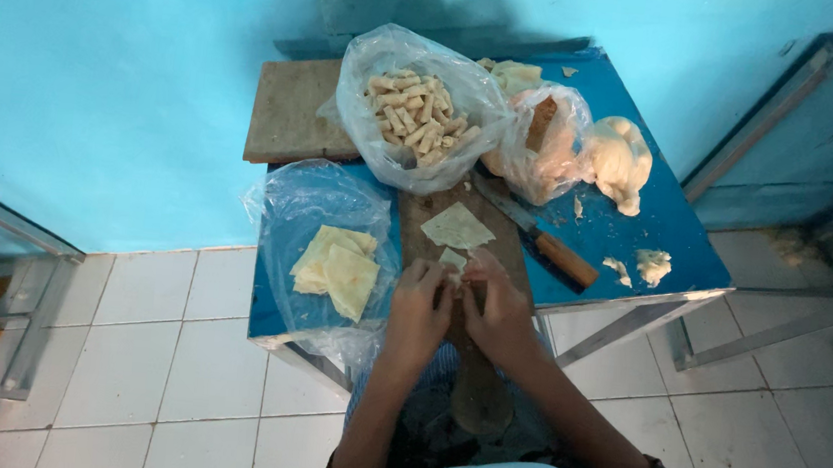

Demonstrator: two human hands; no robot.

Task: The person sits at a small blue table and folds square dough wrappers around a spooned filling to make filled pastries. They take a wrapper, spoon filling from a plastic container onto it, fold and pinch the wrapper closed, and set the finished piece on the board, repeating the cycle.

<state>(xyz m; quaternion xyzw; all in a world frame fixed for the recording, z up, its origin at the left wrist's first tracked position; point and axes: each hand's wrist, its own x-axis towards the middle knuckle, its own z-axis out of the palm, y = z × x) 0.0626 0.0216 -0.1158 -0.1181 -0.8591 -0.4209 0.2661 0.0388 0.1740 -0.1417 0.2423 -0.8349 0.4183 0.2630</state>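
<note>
L hand (418, 302) + R hand (497, 306): both pinch small dough sheet (452, 261) | sheet: pale, thin, partly folded | loc: on wooden board (435, 251), blue worktop (659, 220) | knife (542, 239) just beside

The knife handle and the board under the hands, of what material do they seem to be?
The knife handle looks like plain wood: matte orange-brown and rounded. The board under the left hand and right hand also looks like worn, unvarnished wood, dull brown; its grain is not clear.
</note>
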